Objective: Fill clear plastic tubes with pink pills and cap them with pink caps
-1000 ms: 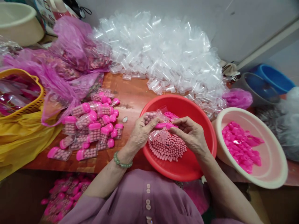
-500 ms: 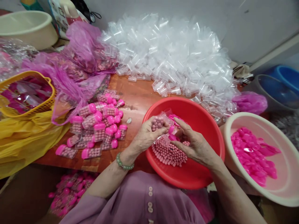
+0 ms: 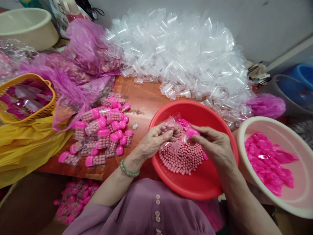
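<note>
My left hand (image 3: 156,138) is closed around a clear plastic bottle of pink beads (image 3: 169,129), held over the red basin (image 3: 215,122). My right hand (image 3: 212,140) pinches a bright pink cap (image 3: 191,132) between thumb and fingers, a little to the right of the bottle and apart from it. Below both hands, a heap of loose pink beads (image 3: 181,161) lies in the basin. Clear empty bottles (image 3: 176,116) and a few pink pieces sit among the beads, partly hidden by my hands.
Left of the basin lie several capped bead bottles (image 3: 100,130). A large pile of clear bottles (image 3: 176,52) covers the table's back. At right stands a cream basin (image 3: 304,182) of pink caps (image 3: 269,160). A yellow basket (image 3: 46,106) and purple bags (image 3: 83,36) are at far left.
My right hand has moved right, away from the bottle, and now pinches the cap upright in view. My left hand stays nearly in place with the bottle. A pink piece now shows at the beads' right edge.
</note>
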The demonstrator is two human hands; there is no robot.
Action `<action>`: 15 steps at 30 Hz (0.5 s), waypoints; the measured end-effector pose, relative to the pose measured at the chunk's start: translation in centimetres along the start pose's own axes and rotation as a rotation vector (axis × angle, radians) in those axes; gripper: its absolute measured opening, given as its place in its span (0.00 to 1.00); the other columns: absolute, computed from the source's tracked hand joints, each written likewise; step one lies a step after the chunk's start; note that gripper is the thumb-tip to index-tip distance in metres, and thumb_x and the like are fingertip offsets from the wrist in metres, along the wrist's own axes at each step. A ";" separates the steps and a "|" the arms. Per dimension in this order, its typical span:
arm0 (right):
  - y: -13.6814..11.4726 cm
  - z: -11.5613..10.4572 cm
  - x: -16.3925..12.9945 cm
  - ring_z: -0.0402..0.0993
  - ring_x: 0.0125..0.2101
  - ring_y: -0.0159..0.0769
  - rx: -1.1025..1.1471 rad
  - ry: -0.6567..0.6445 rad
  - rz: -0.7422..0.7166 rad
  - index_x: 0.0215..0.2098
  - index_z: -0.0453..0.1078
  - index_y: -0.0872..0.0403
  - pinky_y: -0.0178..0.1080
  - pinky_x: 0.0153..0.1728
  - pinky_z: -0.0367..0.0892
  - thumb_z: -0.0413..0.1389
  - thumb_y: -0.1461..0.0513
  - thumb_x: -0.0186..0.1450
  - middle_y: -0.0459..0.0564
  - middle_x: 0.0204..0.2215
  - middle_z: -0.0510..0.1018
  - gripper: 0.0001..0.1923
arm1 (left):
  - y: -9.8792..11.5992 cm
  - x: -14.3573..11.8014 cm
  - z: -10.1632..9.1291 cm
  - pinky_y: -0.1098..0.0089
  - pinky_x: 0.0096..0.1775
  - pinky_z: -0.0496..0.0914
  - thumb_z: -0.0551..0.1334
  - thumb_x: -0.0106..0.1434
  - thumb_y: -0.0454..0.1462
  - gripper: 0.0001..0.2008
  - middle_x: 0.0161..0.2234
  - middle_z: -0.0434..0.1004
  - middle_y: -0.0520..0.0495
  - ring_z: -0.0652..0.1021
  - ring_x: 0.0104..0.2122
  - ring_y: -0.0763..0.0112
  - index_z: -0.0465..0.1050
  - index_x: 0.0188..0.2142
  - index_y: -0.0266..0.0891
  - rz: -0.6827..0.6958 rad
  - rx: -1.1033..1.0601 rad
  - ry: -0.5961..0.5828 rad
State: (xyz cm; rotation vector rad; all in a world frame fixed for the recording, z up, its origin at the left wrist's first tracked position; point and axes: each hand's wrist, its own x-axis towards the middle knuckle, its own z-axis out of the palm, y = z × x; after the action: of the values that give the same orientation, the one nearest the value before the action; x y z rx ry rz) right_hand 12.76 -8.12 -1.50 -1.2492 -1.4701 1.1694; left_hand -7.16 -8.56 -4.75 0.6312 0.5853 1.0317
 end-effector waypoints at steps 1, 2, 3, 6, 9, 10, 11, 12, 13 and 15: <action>-0.3 0.1 0.3 0.79 0.25 0.31 0.023 0.040 0.002 0.42 0.80 0.47 0.36 0.30 0.77 0.68 0.59 0.57 0.45 0.30 0.83 0.13 | 0.1 -0.1 0.0 0.71 0.40 0.72 0.72 0.56 0.45 0.19 0.35 0.77 0.47 0.77 0.34 0.74 0.74 0.40 0.34 -0.031 0.054 -0.037; -0.6 0.2 0.7 0.79 0.26 0.31 0.024 0.057 -0.019 0.42 0.80 0.47 0.36 0.31 0.77 0.68 0.60 0.57 0.44 0.31 0.83 0.13 | 0.1 -0.1 0.1 0.72 0.39 0.71 0.71 0.57 0.45 0.18 0.34 0.76 0.47 0.77 0.33 0.74 0.74 0.39 0.33 -0.058 0.111 -0.078; -0.9 0.5 1.0 0.79 0.28 0.31 0.003 0.048 -0.054 0.42 0.80 0.47 0.36 0.33 0.77 0.67 0.60 0.57 0.45 0.31 0.83 0.13 | 0.2 -0.2 0.1 0.72 0.38 0.71 0.70 0.58 0.46 0.18 0.32 0.75 0.48 0.76 0.32 0.75 0.74 0.39 0.33 -0.077 0.162 -0.116; -1.5 1.4 1.9 0.79 0.34 0.33 -0.114 -0.027 -0.174 0.43 0.80 0.47 0.37 0.39 0.76 0.66 0.61 0.58 0.46 0.34 0.84 0.13 | 0.3 -0.3 0.2 0.71 0.37 0.70 0.67 0.60 0.48 0.18 0.30 0.74 0.49 0.74 0.30 0.75 0.72 0.35 0.33 -0.071 0.238 -0.165; -1.6 2.1 2.2 0.79 0.35 0.33 -0.174 -0.062 -0.231 0.44 0.79 0.48 0.37 0.40 0.75 0.65 0.63 0.60 0.46 0.35 0.84 0.13 | 0.3 -0.3 0.1 0.70 0.37 0.69 0.66 0.61 0.49 0.19 0.30 0.73 0.49 0.74 0.30 0.75 0.70 0.35 0.34 -0.081 0.269 -0.179; -1.6 2.1 2.2 0.79 0.35 0.32 -0.179 -0.077 -0.237 0.44 0.79 0.48 0.37 0.40 0.74 0.64 0.63 0.61 0.46 0.35 0.84 0.12 | 0.3 -0.2 0.1 0.70 0.37 0.69 0.66 0.61 0.49 0.19 0.30 0.72 0.49 0.74 0.30 0.75 0.70 0.34 0.34 -0.088 0.285 -0.185; -1.6 2.1 2.1 0.79 0.34 0.32 -0.188 -0.093 -0.243 0.44 0.79 0.49 0.37 0.40 0.74 0.64 0.63 0.61 0.46 0.34 0.84 0.12 | 0.3 -0.2 0.1 0.70 0.37 0.69 0.66 0.61 0.50 0.19 0.30 0.72 0.49 0.74 0.30 0.75 0.69 0.34 0.34 -0.093 0.303 -0.190; -1.6 2.1 2.1 0.79 0.33 0.32 -0.205 -0.111 -0.251 0.44 0.79 0.49 0.37 0.39 0.74 0.64 0.62 0.62 0.46 0.33 0.83 0.11 | 0.3 -0.2 0.1 0.70 0.37 0.68 0.66 0.61 0.50 0.19 0.29 0.72 0.49 0.73 0.30 0.75 0.69 0.34 0.34 -0.095 0.316 -0.193; -1.7 1.9 2.0 0.79 0.33 0.32 -0.229 -0.127 -0.259 0.44 0.79 0.50 0.38 0.39 0.74 0.63 0.62 0.62 0.47 0.33 0.83 0.11 | 0.3 -0.2 0.1 0.70 0.36 0.68 0.65 0.61 0.50 0.19 0.29 0.71 0.50 0.73 0.30 0.75 0.69 0.34 0.35 -0.096 0.324 -0.197; -1.8 1.6 1.8 0.78 0.33 0.33 -0.283 -0.149 -0.279 0.44 0.79 0.50 0.38 0.38 0.74 0.63 0.61 0.63 0.47 0.33 0.83 0.11 | 0.4 -0.2 0.1 0.70 0.36 0.67 0.64 0.62 0.50 0.19 0.29 0.70 0.50 0.72 0.29 0.75 0.68 0.34 0.35 -0.094 0.338 -0.212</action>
State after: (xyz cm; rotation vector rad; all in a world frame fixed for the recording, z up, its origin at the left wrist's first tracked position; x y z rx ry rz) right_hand 10.65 -6.64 0.04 -1.1119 -1.9046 0.9049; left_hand -7.37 -8.59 -4.39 0.9884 0.6015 0.7710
